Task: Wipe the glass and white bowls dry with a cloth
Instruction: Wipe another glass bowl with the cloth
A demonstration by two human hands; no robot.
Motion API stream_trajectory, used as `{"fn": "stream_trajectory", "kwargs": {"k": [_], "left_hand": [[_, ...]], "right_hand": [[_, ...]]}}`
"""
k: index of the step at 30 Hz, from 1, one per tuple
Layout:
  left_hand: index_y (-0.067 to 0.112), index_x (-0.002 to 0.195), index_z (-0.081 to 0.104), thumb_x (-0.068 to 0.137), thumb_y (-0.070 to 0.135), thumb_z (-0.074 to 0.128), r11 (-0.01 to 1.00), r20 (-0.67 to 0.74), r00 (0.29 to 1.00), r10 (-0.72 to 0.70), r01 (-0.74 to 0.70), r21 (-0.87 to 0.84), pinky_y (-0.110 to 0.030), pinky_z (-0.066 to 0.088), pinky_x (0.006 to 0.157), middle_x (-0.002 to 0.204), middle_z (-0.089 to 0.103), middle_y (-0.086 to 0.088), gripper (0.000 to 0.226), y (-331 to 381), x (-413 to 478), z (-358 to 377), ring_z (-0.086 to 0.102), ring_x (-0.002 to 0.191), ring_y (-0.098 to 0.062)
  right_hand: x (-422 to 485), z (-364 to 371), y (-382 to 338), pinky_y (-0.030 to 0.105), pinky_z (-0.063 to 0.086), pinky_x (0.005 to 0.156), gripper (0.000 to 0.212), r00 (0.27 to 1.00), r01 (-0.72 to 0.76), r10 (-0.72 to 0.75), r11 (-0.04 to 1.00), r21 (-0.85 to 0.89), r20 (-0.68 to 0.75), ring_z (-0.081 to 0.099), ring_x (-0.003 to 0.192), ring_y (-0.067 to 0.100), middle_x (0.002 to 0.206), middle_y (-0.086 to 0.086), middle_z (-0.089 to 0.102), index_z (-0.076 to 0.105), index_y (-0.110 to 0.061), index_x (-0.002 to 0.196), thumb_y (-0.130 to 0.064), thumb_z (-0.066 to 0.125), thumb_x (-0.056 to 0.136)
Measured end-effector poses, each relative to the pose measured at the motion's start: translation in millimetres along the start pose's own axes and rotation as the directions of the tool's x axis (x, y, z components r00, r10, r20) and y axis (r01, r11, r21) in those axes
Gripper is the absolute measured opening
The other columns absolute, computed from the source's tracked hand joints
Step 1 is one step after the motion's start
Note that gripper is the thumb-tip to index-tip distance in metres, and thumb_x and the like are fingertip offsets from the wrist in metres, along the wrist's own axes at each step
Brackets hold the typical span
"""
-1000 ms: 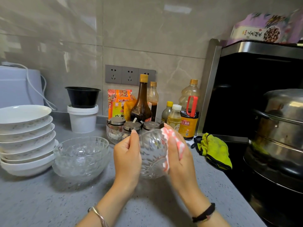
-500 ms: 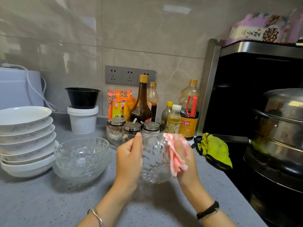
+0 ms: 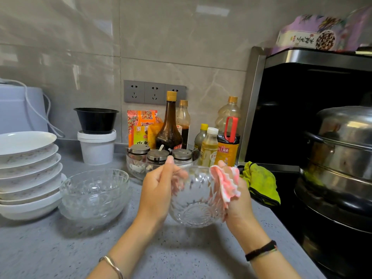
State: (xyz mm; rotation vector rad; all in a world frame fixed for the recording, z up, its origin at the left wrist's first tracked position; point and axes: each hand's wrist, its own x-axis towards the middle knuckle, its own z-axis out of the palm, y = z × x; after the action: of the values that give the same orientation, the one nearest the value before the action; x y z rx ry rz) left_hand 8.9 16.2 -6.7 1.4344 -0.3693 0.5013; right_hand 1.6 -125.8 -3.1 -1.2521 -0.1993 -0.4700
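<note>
The left hand (image 3: 159, 190) gripped a cut-glass bowl (image 3: 193, 206) above the grey counter (image 3: 60, 254), the right hand (image 3: 237, 204) pinching a pink-and-white cloth (image 3: 226, 181) over its rim; stacked glass bowls (image 3: 94, 192) and white bowls (image 3: 26, 174) probably awaited drying.

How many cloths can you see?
2. The pink cloth is in the right hand, against the glass bowl; the lime cloth lies on the counter near the steel pot. Others could be hidden.

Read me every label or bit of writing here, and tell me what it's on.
"酱油": end of the red band on the yellow-labelled bottle; its start is blurred.
"川贝", seemingly: start of the print on the purple box; the rest is blurred.
Orange packets and small bottle: print too blurred to read.
</note>
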Motion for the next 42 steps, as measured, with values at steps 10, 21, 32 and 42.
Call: {"fn": "stream_trajectory", "kwargs": {"k": [10,21,32,42], "left_hand": [[0.014,0.045,0.033,0.092,0.037,0.049,0.999,-0.091,0.995,0.039,-0.037,0.030,-0.026,0.025,0.047,0.041,0.026,-0.005,0.055,-2.9,-5.8,5.2,0.026,0.042,-0.011],[0.014,0.050,0.032,0.097,0.033,0.048,0.999,-0.225,0.974,-0.021,0.013,-0.036,-0.028,0.021,0.049,0.047,0.026,-0.003,0.053,0.1,-8.1,3.9,0.024,0.048,-0.014],[0.010,0.051,0.034,0.097,0.032,0.048,1.000,-0.210,0.977,0.020,-0.020,0.000,-0.021,0.023,0.043,0.044,0.027,0.001,0.053,2.2,-8.1,5.1,0.025,0.044,-0.008],[0.007,0.063,0.064,0.096,0.034,0.048,0.999,-0.131,0.991,0.031,-0.029,0.016,-0.033,0.047,0.056,0.057,0.062,-0.010,0.045,-0.9,-10.8,5.6,0.060,0.058,-0.020]], "right_hand": [[-15.3,13.5,15.2,0.027,0.055,0.072,0.035,0.941,0.332,-0.265,0.845,-0.420,0.211,0.065,0.086,0.006,0.097,-0.012,0.068,0.067,-0.041,0.103,-0.058,0.037,0.094],[-7.7,16.8,30.3,0.043,0.047,0.097,0.034,0.928,0.362,-0.276,0.823,-0.438,0.249,0.054,0.123,0.021,0.122,-0.011,0.058,0.047,-0.071,0.111,-0.039,0.042,0.100],[-15.1,19.4,24.3,0.022,0.050,0.079,0.029,0.893,0.447,-0.332,0.724,-0.525,0.303,0.058,0.099,-0.003,0.116,-0.024,0.054,0.041,-0.067,0.120,-0.050,0.038,0.096],[-19.9,27.3,22.0,0.030,0.040,0.102,0.045,0.786,0.604,-0.459,0.428,-0.672,0.414,0.044,0.126,0.001,0.132,-0.017,0.051,0.052,-0.040,0.130,-0.059,0.034,0.095]]}}
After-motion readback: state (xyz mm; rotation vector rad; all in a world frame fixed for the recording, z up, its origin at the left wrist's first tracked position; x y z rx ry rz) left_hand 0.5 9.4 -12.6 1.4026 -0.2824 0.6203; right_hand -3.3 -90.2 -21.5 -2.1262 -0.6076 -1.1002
